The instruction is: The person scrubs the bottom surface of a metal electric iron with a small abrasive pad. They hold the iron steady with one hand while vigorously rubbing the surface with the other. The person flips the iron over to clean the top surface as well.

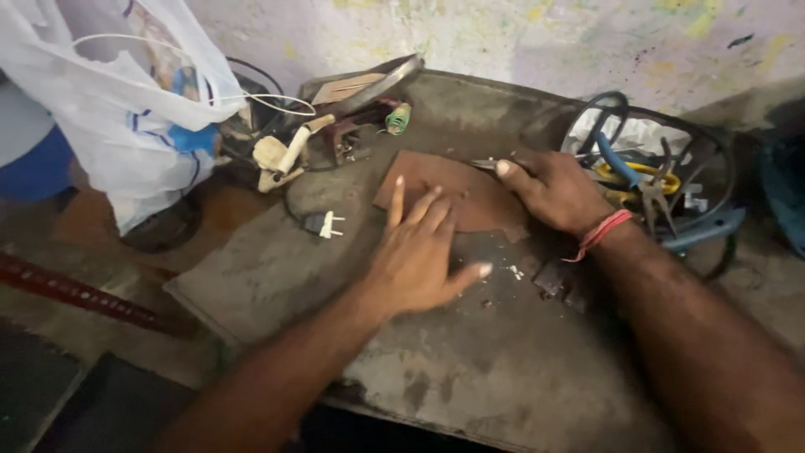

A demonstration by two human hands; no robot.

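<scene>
Head view: left hand (415,252) lay flat, pinning the sheet (457,195) steady on the counter (470,369); right hand (555,193) clenched a tool (485,165).

Dim, soft overall blur, dark lower edges

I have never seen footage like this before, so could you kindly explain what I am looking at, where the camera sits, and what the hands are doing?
This is one picture from a camera worn on a person's head, looking down at their own two bare hands; there is no machine. The left hand lies flat, pressing a flat brown sheet onto the worn grey worktable. The right hand, with a red thread at the wrist, has its grip on a thin metal tool at the sheet's far edge. Nearby lie a white two-pin plug, a white plastic bag, and blue and yellow-handled pliers.
</scene>
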